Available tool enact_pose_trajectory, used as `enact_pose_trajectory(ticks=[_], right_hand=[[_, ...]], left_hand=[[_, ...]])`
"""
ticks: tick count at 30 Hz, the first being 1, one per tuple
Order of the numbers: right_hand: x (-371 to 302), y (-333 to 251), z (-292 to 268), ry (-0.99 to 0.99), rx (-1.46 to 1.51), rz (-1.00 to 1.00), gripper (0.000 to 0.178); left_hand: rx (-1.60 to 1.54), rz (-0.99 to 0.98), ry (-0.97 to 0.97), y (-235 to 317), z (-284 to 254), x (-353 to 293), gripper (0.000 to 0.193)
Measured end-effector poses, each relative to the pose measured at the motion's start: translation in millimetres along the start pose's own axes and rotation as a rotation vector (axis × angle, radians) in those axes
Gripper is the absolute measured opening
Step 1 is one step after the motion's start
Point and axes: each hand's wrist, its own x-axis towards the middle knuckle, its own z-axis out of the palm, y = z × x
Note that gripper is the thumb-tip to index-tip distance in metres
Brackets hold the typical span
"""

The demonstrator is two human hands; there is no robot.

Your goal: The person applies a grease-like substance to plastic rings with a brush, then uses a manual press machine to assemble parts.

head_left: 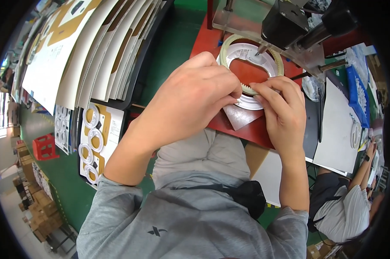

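Note:
A white plastic ring sits on the red work surface, with a cream toothed ring on top of it. My left hand is closed in a pinch at the near left part of the rings; whatever is between its fingertips is too small to name. At their near right part, my right hand has its thumb and fingers drawn together against the rim, and what they grip cannot be made out. A bare metal plate lies under the near side of the rings.
A clear plastic plate with a black motor overhangs the rings. Tall cardboard sheets stand at the left, above a board of white rings. A blue bin is at the right, and another person sits at the lower right.

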Motion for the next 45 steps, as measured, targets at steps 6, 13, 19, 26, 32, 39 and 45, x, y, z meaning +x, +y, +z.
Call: enact_pose_trajectory(ticks=[6, 13, 19, 26, 32, 39, 45], right_hand=[[-1, -9, 5, 0.016, -0.038, 0.043, 0.027], [1, -11, 5, 0.015, -0.027, 0.043, 0.026], [3, -12, 5, -0.005, -0.010, 0.066, 0.025], [5, -12, 2, -0.028, -0.022, 0.046, 0.026], [3, -12, 0, -0.048, -0.085, -0.004, 0.026], [2, -25, 2, -0.026, -0.202, -0.028, 0.027], [-2, -38, 6, -0.013, -0.220, 0.005, 0.027]], left_hand=[[0.042, -0.014, -0.077, -10, 2, -4, 0.009], [0.018, -0.002, -0.121, -20, -4, 1, 0.009], [-0.011, 0.079, -0.098, -26, -3, -5, 0.009], [0.224, 0.054, 0.045, -6, 13, -36, 0.025], [0.021, 0.040, 0.150, -22, 21, -30, 0.020], [0.072, 0.036, 0.208, -20, 33, -47, 0.026], [-0.018, -0.093, 0.227, -13, 38, -58, 0.041]])
